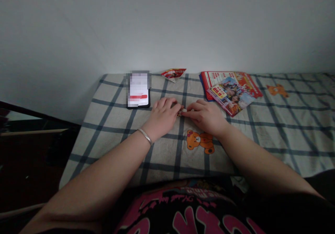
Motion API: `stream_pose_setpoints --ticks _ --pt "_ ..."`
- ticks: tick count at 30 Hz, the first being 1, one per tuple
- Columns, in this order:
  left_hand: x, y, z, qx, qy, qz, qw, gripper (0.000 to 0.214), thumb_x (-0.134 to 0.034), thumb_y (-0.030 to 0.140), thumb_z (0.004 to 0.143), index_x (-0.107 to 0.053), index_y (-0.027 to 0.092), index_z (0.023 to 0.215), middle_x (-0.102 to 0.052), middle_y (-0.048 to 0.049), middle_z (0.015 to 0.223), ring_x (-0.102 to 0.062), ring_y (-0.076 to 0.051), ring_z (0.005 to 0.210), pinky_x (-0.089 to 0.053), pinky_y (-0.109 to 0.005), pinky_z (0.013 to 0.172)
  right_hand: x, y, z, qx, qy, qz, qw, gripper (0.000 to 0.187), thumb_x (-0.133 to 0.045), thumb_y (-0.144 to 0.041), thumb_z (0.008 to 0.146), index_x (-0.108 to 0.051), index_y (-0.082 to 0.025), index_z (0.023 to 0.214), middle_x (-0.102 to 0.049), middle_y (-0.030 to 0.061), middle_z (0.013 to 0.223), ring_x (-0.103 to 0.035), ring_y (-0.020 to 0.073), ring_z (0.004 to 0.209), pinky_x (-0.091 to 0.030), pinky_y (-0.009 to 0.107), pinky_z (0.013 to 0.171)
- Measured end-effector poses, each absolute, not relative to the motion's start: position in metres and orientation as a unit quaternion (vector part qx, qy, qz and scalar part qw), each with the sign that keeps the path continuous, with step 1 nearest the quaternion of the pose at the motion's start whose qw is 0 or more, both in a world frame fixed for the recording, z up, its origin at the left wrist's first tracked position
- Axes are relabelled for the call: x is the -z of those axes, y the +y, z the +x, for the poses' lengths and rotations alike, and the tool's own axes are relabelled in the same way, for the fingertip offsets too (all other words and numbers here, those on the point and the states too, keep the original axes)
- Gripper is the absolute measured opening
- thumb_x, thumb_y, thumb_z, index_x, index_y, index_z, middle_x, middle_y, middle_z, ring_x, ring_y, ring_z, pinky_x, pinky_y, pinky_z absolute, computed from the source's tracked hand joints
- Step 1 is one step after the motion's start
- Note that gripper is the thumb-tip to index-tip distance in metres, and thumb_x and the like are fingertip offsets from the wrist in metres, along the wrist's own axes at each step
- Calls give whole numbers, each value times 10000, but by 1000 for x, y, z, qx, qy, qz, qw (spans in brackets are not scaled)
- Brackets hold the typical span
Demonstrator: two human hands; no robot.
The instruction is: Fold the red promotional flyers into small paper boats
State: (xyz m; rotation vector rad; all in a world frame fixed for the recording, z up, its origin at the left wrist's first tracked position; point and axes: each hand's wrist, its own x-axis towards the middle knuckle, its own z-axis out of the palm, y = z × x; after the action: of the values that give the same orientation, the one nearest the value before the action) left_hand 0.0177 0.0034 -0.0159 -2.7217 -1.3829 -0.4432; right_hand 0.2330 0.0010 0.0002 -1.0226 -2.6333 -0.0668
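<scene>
Nearest is a black shirt (pixel 188 206) with pink lettering; ahead of it, a checked cloth (pixel 162 153) printed with an orange bear (pixel 200 141). The left hand (pixel 164 117) – a bangle (pixel 145 136) at its wrist – and the right hand (pixel 208 118) face each other, fingers bent, the right index stretched inward. Between the fingertips is a small piece (pixel 183 111), mostly hidden; whether it is gripped or merely pressed cannot be told. Beyond the left hand lies a lit phone (pixel 138 87), partly pixelated; beyond the right, red leaflets (pixel 217 77) in a stack, the top one askew. Farthest, a red paper triangle (pixel 174 74) points handward, near the wall (pixel 167 24).
</scene>
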Motion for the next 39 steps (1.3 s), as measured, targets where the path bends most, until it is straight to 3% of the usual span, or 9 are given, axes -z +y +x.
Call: stream_pose_setpoints --ticks 20,26,32,39 --pt "14 3 17 133 -433 -890 51 275 -446 240 995 -623 193 1200 -591 -108 1302 -496 -316 1164 -423 -466 901 -4 0 232 -32 -916 -378 133 347 -564 -160 910 -743 -305 1170 -705 39 1161 -606 216 965 -470 358 843" --pt "16 8 13 152 -419 -895 25 297 -470 254 993 -618 209 1247 -621 -83 1250 -508 -288 1129 -430 -454 942 4 6 232 -70 -882 -427 188 215 -577 -258 935 -742 -193 1057 -724 77 1043 -637 213 946 -480 331 836" --pt "16 9 13 172 -414 -894 3 262 -534 260 970 -634 155 1189 -636 -93 1179 -532 -273 1099 -446 -428 963 1 3 230 -113 -865 -451 190 155 -634 -270 902 -741 -221 1002 -722 43 902 -637 175 827 -454 291 745" --pt "16 12 12 173 -398 -901 -1 296 -588 349 957 -636 160 1180 -644 -96 1173 -540 -279 1089 -452 -432 960 1 3 230 -155 -841 -486 183 147 -634 -273 909 -766 -245 968 -739 26 928 -652 156 782 -457 274 701"
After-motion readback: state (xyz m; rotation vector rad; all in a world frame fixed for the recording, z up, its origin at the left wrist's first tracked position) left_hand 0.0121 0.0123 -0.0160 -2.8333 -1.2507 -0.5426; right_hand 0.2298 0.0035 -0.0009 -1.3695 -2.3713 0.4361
